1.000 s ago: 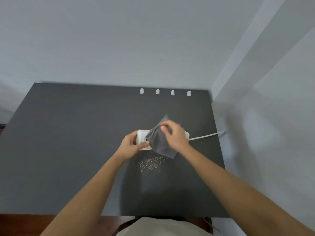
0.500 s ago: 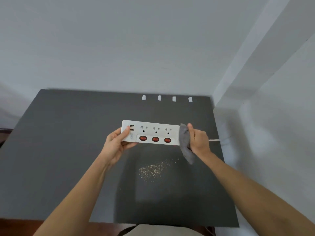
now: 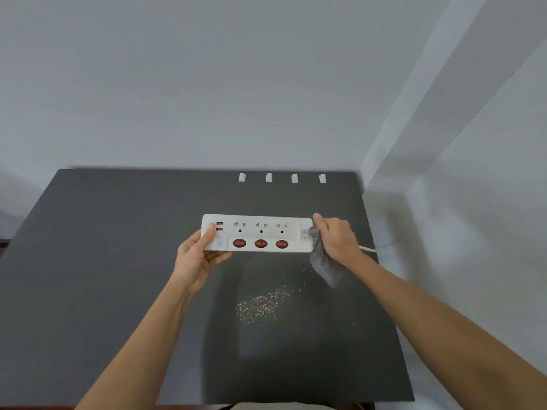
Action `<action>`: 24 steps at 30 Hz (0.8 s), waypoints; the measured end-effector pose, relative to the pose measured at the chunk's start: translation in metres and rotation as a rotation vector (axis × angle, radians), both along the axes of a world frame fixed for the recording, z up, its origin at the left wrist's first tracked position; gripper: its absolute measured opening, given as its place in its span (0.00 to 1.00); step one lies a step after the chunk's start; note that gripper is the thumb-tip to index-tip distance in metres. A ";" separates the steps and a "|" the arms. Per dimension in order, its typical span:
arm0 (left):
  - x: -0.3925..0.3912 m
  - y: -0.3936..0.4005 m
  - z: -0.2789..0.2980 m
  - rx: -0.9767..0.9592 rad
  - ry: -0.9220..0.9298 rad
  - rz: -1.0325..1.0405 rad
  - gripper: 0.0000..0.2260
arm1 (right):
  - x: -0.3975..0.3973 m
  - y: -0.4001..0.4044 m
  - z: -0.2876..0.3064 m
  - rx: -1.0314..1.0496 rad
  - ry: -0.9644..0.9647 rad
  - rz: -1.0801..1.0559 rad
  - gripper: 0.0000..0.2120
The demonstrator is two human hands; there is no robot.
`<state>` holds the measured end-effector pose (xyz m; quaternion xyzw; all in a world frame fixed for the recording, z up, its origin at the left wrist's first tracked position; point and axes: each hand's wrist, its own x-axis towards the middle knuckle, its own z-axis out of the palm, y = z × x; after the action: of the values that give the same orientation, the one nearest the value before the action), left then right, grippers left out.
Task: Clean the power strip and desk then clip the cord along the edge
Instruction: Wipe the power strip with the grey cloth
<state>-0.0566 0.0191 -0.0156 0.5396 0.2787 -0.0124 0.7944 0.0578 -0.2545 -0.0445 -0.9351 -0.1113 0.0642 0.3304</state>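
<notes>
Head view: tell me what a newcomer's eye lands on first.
The white power strip with three red switches, held above mid-desk between the left hand and right hand, which also grips a grey cloth. Next, pale crumbs scattered on the dark desk below it, and four white clips along the far edge.

- The power strip (image 3: 257,233) spans between the two hands, raised over the worktop (image 3: 103,261), its socket face turned toward the camera.
- The left hand (image 3: 197,255) grips its left end; the right hand (image 3: 336,239) grips its right end.
- A cloth (image 3: 325,266) hangs below the right hand, bunched against that end of the strip.
- The cord (image 3: 367,248) leaves to the right of the right hand, toward the wall.
- Scattered crumbs (image 3: 262,304) lie on the worktop nearer the person than both hands, roughly between them.
- Four cord clips (image 3: 281,177) sit in a row beyond the hands, along the worktop's far edge.
</notes>
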 end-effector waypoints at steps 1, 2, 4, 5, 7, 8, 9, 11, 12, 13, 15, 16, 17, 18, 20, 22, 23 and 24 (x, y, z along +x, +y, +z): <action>0.001 0.003 0.001 0.013 0.000 -0.002 0.13 | 0.000 -0.005 0.000 -0.051 -0.021 0.033 0.26; 0.002 0.007 0.001 0.024 0.001 -0.006 0.13 | 0.001 -0.013 -0.001 -0.104 -0.045 0.052 0.26; 0.002 0.015 0.000 0.027 0.011 0.010 0.13 | 0.010 -0.033 0.000 -0.170 -0.071 0.039 0.27; 0.002 0.019 -0.001 0.026 0.017 0.025 0.12 | 0.015 -0.043 -0.001 -0.192 -0.084 0.023 0.27; 0.005 0.026 -0.001 0.030 0.029 0.054 0.12 | 0.030 -0.069 -0.005 -0.196 -0.094 -0.044 0.26; 0.007 0.031 -0.003 0.030 0.038 0.075 0.12 | 0.037 -0.083 -0.006 -0.180 -0.105 -0.081 0.26; 0.010 0.036 -0.005 0.028 0.050 0.095 0.12 | 0.045 -0.096 -0.005 -0.162 -0.102 -0.114 0.25; 0.019 0.046 -0.012 0.019 0.084 0.110 0.13 | 0.061 -0.111 -0.003 -0.136 -0.067 -0.170 0.25; 0.027 0.050 -0.017 0.013 0.102 0.120 0.13 | 0.071 -0.113 -0.004 -0.124 -0.052 -0.203 0.25; 0.036 0.055 -0.023 0.004 0.120 0.132 0.15 | 0.081 -0.111 -0.006 -0.118 -0.038 -0.242 0.26; 0.059 0.064 -0.035 -0.019 0.149 0.139 0.18 | 0.101 -0.102 -0.009 -0.097 -0.027 -0.288 0.24; 0.070 0.068 -0.041 -0.024 0.162 0.136 0.19 | 0.109 -0.096 -0.010 -0.080 -0.031 -0.286 0.22; 0.082 0.072 -0.047 -0.016 0.174 0.132 0.20 | 0.117 -0.091 -0.013 -0.072 -0.028 -0.288 0.22; 0.092 0.075 -0.053 -0.005 0.186 0.126 0.19 | 0.123 -0.088 -0.016 -0.078 -0.025 -0.291 0.21; 0.111 0.078 -0.065 0.008 0.207 0.121 0.17 | 0.132 -0.086 -0.028 -0.100 -0.005 -0.306 0.21; 0.127 0.080 -0.077 0.012 0.240 0.129 0.16 | 0.137 -0.085 -0.041 -0.107 0.015 -0.314 0.19; 0.133 0.081 -0.084 0.018 0.257 0.132 0.16 | 0.139 -0.084 -0.045 -0.111 0.020 -0.325 0.18; 0.139 0.083 -0.090 0.025 0.273 0.133 0.17 | 0.140 -0.083 -0.047 -0.103 0.026 -0.337 0.17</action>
<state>0.0820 0.1019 -0.1056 0.5233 0.4193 -0.0294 0.7413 0.1980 -0.3373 -0.0919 -0.9553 0.0546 0.0257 0.2894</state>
